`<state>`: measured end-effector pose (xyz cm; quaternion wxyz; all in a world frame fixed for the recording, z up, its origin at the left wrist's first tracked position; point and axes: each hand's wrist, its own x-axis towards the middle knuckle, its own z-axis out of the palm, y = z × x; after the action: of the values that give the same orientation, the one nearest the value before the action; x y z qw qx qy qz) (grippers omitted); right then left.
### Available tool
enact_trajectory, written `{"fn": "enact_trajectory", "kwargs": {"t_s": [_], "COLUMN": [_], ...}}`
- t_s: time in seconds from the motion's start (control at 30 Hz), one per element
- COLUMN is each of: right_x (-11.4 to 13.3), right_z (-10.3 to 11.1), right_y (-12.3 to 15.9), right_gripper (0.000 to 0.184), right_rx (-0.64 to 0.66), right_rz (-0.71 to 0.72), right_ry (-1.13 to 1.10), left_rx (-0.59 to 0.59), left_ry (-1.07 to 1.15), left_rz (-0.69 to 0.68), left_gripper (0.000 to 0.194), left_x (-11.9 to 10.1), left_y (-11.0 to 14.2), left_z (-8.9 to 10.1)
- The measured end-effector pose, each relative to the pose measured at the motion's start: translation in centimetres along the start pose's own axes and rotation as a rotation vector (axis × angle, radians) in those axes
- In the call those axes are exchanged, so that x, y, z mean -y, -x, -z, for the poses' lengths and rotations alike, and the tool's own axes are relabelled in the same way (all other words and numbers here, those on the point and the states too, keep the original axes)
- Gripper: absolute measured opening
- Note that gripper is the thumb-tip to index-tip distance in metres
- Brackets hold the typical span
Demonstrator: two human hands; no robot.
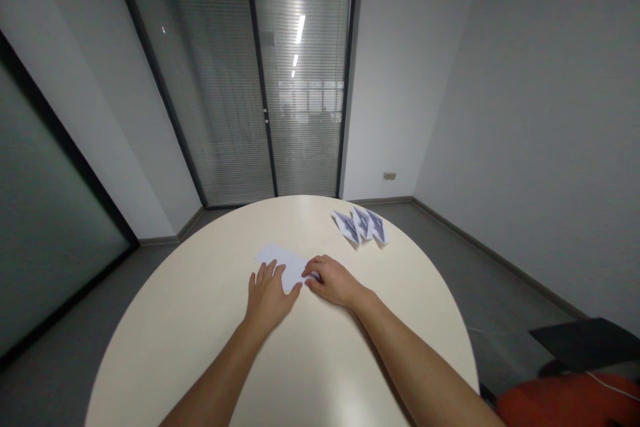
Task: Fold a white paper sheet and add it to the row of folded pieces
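A folded white sheet of paper (283, 258) lies flat on the round cream table (200, 320). My left hand (269, 295) rests palm down on the sheet's near left part, fingers spread and pressing it flat. At the sheet's right end my right hand (333, 279) has its fingers curled, and the fingertips pinch or press the paper's edge. Farther back on the right lie three folded paper shapes (361, 225) in a row, white with grey-blue faces, out of reach of both hands.
The table's far edge curves in front of a glass sliding door with blinds (250, 80). Grey floor surrounds the table. At the lower right are an orange seat (570, 400) and a dark flat object (585, 340).
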<state>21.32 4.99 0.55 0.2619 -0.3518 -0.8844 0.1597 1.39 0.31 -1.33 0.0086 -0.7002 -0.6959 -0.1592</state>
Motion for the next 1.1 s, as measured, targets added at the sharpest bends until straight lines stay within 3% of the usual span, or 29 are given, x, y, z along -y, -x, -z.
{"fn": "enact_trajectory", "kwargs": {"t_s": [0.27, 0.6, 0.87, 1.1], "right_x": [-0.1, -1.1, -0.2, 0.1], "right_z": [-0.3, -0.1, 1.2, 1.4], "right_y": [-0.1, -0.2, 0.1, 0.2], "right_gripper": [0.025, 0.046, 0.048, 0.036], "right_rx": [-0.003, 0.044, 0.097, 0.107], "right_rz": [-0.015, 0.071, 0.033, -0.042], "right_ry": [-0.022, -0.063, -0.024, -0.001], "left_rx": [-0.025, -0.022, 0.006, -0.007], "left_ry": [-0.004, 0.006, 0.029, 0.026], "left_rz": [-0.005, 0.000, -0.024, -0.102], "left_gripper": [0.059, 0.060, 0.061, 0.061], "left_x": [-0.1, 0.0, 0.3, 0.4], "left_y": [0.0, -0.1, -0.1, -0.2], "left_z": [0.2, -0.1, -0.1, 0.0]}}
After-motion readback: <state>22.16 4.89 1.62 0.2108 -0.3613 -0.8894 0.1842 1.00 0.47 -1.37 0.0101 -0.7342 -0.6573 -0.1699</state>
